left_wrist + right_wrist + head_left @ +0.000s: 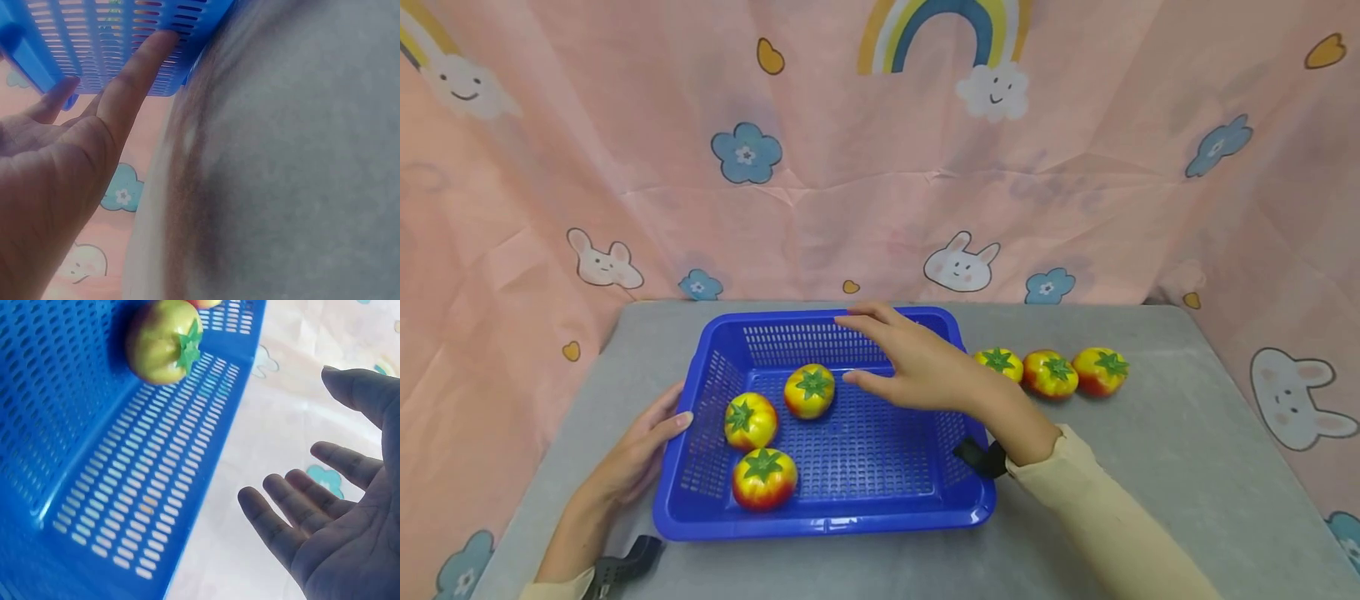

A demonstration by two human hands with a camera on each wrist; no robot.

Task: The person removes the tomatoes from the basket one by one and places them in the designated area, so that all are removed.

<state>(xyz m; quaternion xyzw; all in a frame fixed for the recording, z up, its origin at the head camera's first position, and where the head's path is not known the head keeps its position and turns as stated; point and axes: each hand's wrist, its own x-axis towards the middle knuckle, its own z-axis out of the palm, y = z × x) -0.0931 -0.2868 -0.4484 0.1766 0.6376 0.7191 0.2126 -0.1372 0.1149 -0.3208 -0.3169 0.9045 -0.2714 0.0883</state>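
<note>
A blue plastic basket (pixel 820 527) with slotted walls sits on the table. My left hand (pixel 638 450) holds its left side, thumb on the rim and fingers against the outer wall (pixel 119 37). Inside, toward the left, lie three yellow-red toy tomatoes: one in front (pixel 764 480), one at the left (pixel 751 422) and one farther back (pixel 809 392). Over the basket's right half hovers my right hand (pixel 917 354), its fingers spread apart and nothing between them. The right wrist view shows a tomato (pixel 159 344) inside the basket, away from the fingers.
Right of the basket, three more toy tomatoes stand in a row: a near one (pixel 998 363) partly hidden by my right arm, a middle one (pixel 1050 374) and a far one (pixel 1101 372). A pink patterned curtain (pixel 850 217) borders the grey table (pixel 1150 483) at the back and sides.
</note>
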